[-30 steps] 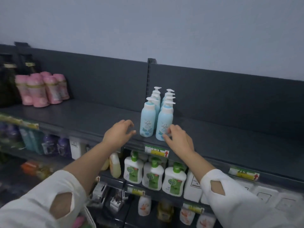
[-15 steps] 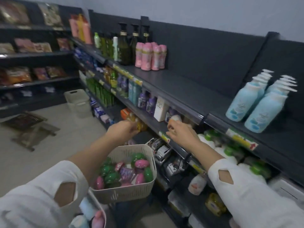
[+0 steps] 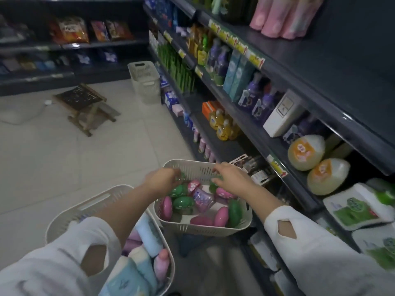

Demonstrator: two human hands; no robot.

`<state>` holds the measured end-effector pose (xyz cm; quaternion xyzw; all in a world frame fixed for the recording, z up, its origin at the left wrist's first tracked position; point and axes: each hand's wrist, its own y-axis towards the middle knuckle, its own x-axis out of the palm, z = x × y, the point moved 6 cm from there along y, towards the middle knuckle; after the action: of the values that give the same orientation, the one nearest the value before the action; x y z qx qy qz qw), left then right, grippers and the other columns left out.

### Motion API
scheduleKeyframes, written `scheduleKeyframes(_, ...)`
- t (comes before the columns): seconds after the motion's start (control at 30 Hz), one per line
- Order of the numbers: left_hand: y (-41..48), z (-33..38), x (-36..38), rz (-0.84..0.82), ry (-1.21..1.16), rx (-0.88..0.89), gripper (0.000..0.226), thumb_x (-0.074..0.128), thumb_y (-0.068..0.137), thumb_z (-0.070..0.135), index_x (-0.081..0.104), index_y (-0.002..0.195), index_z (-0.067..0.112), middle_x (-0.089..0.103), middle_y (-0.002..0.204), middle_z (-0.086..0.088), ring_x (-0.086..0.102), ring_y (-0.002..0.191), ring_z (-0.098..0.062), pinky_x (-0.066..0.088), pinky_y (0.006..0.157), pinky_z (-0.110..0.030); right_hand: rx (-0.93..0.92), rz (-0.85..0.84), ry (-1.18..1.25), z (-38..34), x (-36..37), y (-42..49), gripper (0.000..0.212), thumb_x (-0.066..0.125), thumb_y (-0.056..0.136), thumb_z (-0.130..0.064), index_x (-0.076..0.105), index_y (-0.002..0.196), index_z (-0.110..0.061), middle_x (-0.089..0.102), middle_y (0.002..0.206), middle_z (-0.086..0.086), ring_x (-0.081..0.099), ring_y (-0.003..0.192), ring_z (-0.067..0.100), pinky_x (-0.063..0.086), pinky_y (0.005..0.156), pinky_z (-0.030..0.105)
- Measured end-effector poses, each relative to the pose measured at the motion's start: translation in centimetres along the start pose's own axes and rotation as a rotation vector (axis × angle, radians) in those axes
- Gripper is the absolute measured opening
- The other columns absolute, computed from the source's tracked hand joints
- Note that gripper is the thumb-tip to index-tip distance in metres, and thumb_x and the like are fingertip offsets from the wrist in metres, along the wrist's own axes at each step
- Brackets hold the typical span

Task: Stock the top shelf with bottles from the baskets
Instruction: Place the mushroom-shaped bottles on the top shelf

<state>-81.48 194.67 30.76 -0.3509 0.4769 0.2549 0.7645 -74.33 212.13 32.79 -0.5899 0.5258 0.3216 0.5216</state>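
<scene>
Cream plastic framed the scene: a slotted near basket, packed with pale blue and pink containers, sat below and to the left of the person's left hand, apparently parked close for later loads. That hand dipped into the second basket with its fingers curled downward among the green bottles by the far rim. Whether it had closed on one could not be told, since the knuckles hid the fingertips. Directly beneath and between both hands lay the task's stock, green bottles and pink bottles heaped on their sides, loose enough to be lifted singly. The right hand reached in just beside the left, fingers bent over a green cap near the far wall, and its hold could not be made out either. Both hands worked the same basket, probably so that two bottles could go up in one trip. Well above and to the right of the right hand ran the dark top shelf, the destination, with tall pink bottles clustered at its far end. Picking appeared barely begun.
</scene>
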Motion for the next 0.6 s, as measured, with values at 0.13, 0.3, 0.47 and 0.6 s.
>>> scheduleKeyframes(0.13, 1.2, -3.2, 4.8, -0.079, -0.045, -0.089, 0.032, 0.05, 0.093, 0.031, 0.052, 0.122, 0.019, 0.058, 0.119, -0.008, 0.057, 0.109, -0.027, 0.049, 0.088, -0.035, -0.043, -0.103, 0.041, 0.4, 5.0, 3.3, 0.033, 0.054, 0.092, -0.026, 0.054, 0.123, -0.013, 0.058, 0.121, 0.008, 0.057, 0.106, 0.027, 0.049, 0.086, 0.038)
scheduleKeyframes(0.3, 3.7, -5.7, 10.0, -0.099, -0.085, -0.172, 0.035, 0.051, 0.092, 0.027, 0.051, 0.125, 0.017, 0.053, 0.119, -0.009, 0.053, 0.112, -0.028, 0.046, 0.088, -0.033, -0.084, -0.212, 0.058, 2.0, 11.0, 8.2, 0.038, 0.052, 0.095, -0.028, 0.048, 0.13, -0.015, 0.056, 0.123, 0.009, 0.057, 0.106, 0.028, 0.049, 0.084, 0.038)
scheduleKeyframes(0.47, 6.5, -6.9, 14.8, -0.141, -0.105, -0.243, 0.034, 0.05, 0.09, 0.022, 0.051, 0.123, 0.016, 0.049, 0.123, -0.009, 0.052, 0.113, -0.03, 0.048, 0.089, -0.037, -0.081, -0.299, 0.015, 4.2, 16.8, 11.8, 0.041, 0.056, 0.092, -0.028, 0.048, 0.132, -0.022, 0.057, 0.124, 0.006, 0.063, 0.095, 0.027, 0.055, 0.078, 0.042)
scheduleKeyframes(0.6, 8.3, -6.9, 18.9, -0.212, -0.092, -0.222, 0.045, 0.053, 0.086, 0.025, 0.047, 0.13, 0.018, 0.045, 0.129, -0.008, 0.05, 0.116, -0.032, 0.046, 0.095, -0.039, -0.038, -0.359, -0.02, 6.3, 20.9, 13.8, 0.044, 0.057, 0.093, -0.023, 0.045, 0.134, -0.016, 0.053, 0.127, 0.01, 0.062, 0.097, 0.029, 0.054, 0.083, 0.042)
